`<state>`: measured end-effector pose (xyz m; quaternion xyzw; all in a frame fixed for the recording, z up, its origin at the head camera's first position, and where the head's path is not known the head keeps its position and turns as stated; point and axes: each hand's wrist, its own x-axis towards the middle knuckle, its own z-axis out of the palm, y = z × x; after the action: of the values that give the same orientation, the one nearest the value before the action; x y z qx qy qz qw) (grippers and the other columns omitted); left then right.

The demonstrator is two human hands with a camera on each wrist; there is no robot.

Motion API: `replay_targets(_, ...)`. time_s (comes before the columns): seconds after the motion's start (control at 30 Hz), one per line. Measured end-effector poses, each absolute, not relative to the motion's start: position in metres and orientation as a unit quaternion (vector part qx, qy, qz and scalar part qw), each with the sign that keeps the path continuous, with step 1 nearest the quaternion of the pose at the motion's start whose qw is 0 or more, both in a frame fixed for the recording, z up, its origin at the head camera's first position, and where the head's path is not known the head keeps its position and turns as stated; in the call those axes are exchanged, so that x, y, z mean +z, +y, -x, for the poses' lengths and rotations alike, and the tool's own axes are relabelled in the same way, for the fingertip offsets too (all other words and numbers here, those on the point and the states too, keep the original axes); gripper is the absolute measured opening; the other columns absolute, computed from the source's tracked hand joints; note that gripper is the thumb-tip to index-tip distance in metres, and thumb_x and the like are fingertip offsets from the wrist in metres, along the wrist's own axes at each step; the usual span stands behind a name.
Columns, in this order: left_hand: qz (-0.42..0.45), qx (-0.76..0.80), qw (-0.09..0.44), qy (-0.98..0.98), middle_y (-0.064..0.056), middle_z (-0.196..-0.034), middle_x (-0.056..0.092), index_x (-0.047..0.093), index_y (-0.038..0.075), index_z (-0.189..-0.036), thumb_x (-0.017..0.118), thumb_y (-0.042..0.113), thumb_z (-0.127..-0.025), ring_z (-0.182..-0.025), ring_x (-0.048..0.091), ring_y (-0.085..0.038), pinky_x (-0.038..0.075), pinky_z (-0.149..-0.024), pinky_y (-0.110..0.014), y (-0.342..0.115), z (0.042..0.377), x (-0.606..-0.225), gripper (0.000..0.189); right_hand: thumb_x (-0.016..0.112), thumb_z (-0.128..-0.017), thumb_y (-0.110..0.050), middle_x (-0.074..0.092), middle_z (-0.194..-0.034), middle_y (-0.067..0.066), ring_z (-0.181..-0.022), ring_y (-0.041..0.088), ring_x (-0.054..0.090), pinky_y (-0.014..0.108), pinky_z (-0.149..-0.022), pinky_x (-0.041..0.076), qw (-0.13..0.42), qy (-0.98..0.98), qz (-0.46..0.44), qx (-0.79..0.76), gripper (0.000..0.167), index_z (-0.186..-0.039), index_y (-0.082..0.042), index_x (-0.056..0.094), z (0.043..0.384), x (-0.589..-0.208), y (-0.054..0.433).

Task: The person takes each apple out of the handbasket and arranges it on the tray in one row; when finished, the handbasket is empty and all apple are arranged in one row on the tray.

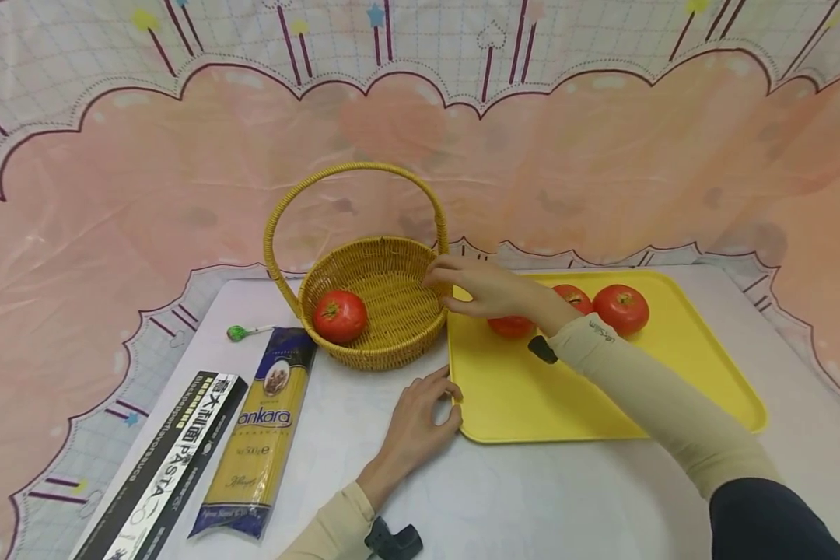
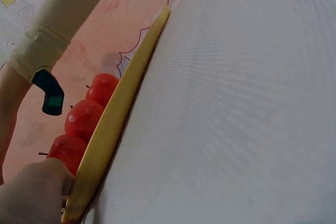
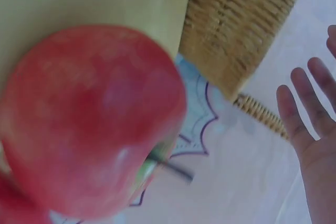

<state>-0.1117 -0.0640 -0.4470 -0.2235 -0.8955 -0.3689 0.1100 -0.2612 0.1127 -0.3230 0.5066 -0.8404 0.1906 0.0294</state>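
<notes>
One apple [image 1: 340, 316] lies in the left part of the basket [image 1: 392, 292]; three more are on the yellow tray [image 1: 511, 400]: the rightmost apple [image 1: 621, 309], the middle apple [image 1: 572, 297] beside it, and the left apple [image 1: 509, 327], partly hidden by the arm. Our right hand [image 1: 486, 286] is over the basket's right rim, fingers spread and holding nothing; we cannot tell whether it touches the wicker. Our left hand [image 1: 418, 416] touches the tray's left edge with bent fingers; whether it pinches that rim or only rests against it, we cannot tell.

We judge each apple firm and rather light, unlikely to give under the fingers. The skin looks smooth and a little glossy, so a fingertip hold might slip, and the round body could roll. We would cup it from above, thumb on one side and fingers on the other around its widest part. The short stem [image 3: 170, 167], dark in the right wrist view, seems too thin to lift by. If the apples are real, a knock could bruise them.

The basket looks light and slightly springy; its tall handle [image 1: 357, 166] is the natural hold. The tray appears thin and stiff, likely to slide on the tabletop [image 1: 532, 498] if pushed, so we would steady it by the rim.
</notes>
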Motion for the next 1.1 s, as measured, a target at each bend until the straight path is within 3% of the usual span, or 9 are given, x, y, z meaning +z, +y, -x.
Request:
replay_targets(0.37,0.218,-0.365,0.111,-0.898,-0.004,-0.132,0.059,0.062,0.022,-0.089,0.063,0.015,-0.08,-0.096,0.058,-0.017,0.043,-0.081,-0.035,-0.061,0.11,-0.448,0.011,0.051,-0.094,-0.02,0.047,-0.131,0.006,-0.12,0.019,0.047,0.035,-0.099,0.042,0.02,-0.82,-0.55,0.159,0.034,-0.127,-0.017,0.054,0.273,-0.33,0.073)
replay_targets(0.77,0.218,-0.367,0.112,-0.897,-0.003,-0.132,0.059,0.062,0.022,-0.089,0.063,0.015,-0.079,-0.1,0.058,-0.017,0.043,-0.085,-0.036,-0.059,0.112,-0.448,0.012,0.055,-0.091,-0.018,0.039,-0.14,0.007,-0.126,0.02,0.042,0.034,-0.102,0.04,-0.009,-0.812,-0.569,0.129,0.042,-0.133,-0.02,0.049,0.273,-0.329,0.033)
replay_targets(1.1,0.221,-0.369,0.119,-0.895,-0.002,-0.131,0.059,0.062,0.023,-0.088,0.063,0.015,-0.078,-0.096,0.057,-0.016,0.043,-0.082,-0.035,-0.06,0.112,-0.448,0.013,0.054,-0.092,-0.024,0.026,-0.151,0.007,-0.136,0.022,0.034,0.034,-0.11,0.032,-0.024,-0.812,-0.578,0.081,0.049,-0.139,-0.027,0.043,0.273,-0.335,0.0)
